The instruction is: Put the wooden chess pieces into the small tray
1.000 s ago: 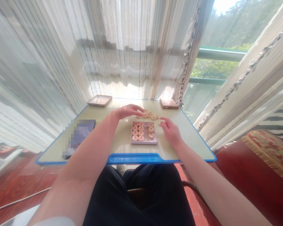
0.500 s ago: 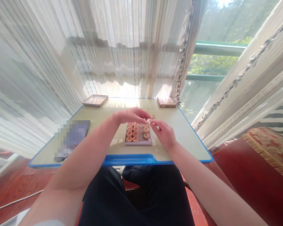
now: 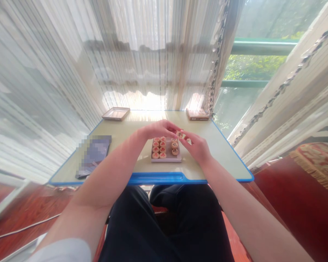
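A round wooden Chinese chess piece (image 3: 179,134) with a black character is held up above the back right of a shallow box tray (image 3: 168,159). My right hand (image 3: 199,146) pinches its right side between thumb and fingers. From the left, my left hand (image 3: 164,128) reaches over the tray, its fingertips also closed on the piece. Two columns of red-marked pieces (image 3: 162,149) fill the tray's left part. A single column of black-marked pieces (image 3: 175,151) lies along its right side, its far end partly hidden by the hands.
The tray rests on a pale folding table (image 3: 221,160) with a blue rim. An empty shallow box part (image 3: 116,113) sits at the back left, and a flat printed box (image 3: 197,114) at the back right. A dark pouch, partly pixelated, (image 3: 98,154) lies on the left.
The whole view has shifted, moving the table right and slightly up in the picture. The held piece now shows its character more plainly toward me; both hands stay close around it.
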Demonstrator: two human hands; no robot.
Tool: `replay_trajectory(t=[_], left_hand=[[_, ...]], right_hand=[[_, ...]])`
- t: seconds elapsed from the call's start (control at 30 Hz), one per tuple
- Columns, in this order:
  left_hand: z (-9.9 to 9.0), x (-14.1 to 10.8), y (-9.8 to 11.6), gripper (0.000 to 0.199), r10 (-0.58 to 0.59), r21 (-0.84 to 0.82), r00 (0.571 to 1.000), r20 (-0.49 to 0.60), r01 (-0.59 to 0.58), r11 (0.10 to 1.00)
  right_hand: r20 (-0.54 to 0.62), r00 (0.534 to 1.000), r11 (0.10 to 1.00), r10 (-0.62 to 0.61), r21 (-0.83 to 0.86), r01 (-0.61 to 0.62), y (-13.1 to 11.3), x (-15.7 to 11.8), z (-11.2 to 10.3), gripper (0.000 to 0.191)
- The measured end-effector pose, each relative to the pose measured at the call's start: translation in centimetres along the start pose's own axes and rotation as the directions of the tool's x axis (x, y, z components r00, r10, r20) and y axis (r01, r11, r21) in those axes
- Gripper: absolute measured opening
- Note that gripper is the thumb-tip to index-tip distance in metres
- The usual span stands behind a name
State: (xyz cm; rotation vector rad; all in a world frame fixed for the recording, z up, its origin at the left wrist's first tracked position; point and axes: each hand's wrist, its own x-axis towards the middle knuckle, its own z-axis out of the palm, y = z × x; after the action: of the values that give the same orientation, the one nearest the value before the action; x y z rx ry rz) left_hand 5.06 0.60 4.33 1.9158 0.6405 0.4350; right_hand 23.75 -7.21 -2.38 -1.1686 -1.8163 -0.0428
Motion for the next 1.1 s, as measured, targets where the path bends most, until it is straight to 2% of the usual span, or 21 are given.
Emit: replay_trajectory(t=[0.13, 0.2, 0.27, 0.4, 0.53, 0.6, 0.73, 0.97, 1.1], left_hand=[[-0.1, 0.2, -0.4, 0.042, 0.018, -0.015, 0.999, 0.035, -0.018, 1.0], [-0.2, 0.3, -0.6, 0.049, 0.006, -0.013, 0.999, 0.04, -0.005, 1.0], [-0.7, 0.3, -1.0, 0.059, -0.004, -0.002, 1.0, 0.001, 0.004, 1.0], [-2.5, 0.2, -2.4, 0.067, 0.01, 0.122, 0.988, -0.154, 0.009, 0.992], [-3.3, -0.3, -2.9, 0.07, -0.041, 0.369, 0.989, -0.143, 0.091, 0.925], [-2.9, -0.5, -2.4, 0.075, -0.072, 0.482, 0.991, -0.117, 0.12, 0.868], [-1.4, -0.4, -1.2, 0.084, -0.092, 0.641, 0.994, -0.053, 0.104, 0.76], [0.1, 0.0, -0.9, 0.088, -0.064, 0.736, 0.998, -0.01, 0.051, 0.675], [0.6, 0.0, -0.6, 0.09, -0.095, 0.756, 0.995, 0.011, 0.054, 0.652]], right_hand=[[-0.024, 1.0, 0.999, 0.017, -0.049, -0.019, -0.2, 0.1, 0.2, 0.028], [-0.04, 0.999, 0.998, 0.029, -0.047, -0.031, -0.5, 0.2, 0.1, 0.027], [-0.027, 0.999, 0.999, 0.037, -0.037, -0.038, -0.7, 0.2, -0.1, 0.025], [0.119, 0.992, 0.999, 0.033, -0.026, -0.031, -1.1, -0.2, -0.8, 0.024], [0.254, 0.966, 0.999, 0.048, -0.019, -0.044, -1.7, -0.9, -1.4, 0.022], [0.304, 0.95, 0.997, 0.075, -0.028, -0.07, -1.8, -1.2, -1.6, 0.022], [0.36, 0.926, 0.994, 0.109, -0.021, -0.108, -1.9, -1.2, -1.7, 0.025], [0.406, 0.909, 0.995, 0.098, -0.027, -0.096, -1.9, -1.1, -1.5, 0.023], [0.39, 0.915, 0.994, 0.104, -0.021, -0.104, -1.6, -1.1, -1.3, 0.024]])
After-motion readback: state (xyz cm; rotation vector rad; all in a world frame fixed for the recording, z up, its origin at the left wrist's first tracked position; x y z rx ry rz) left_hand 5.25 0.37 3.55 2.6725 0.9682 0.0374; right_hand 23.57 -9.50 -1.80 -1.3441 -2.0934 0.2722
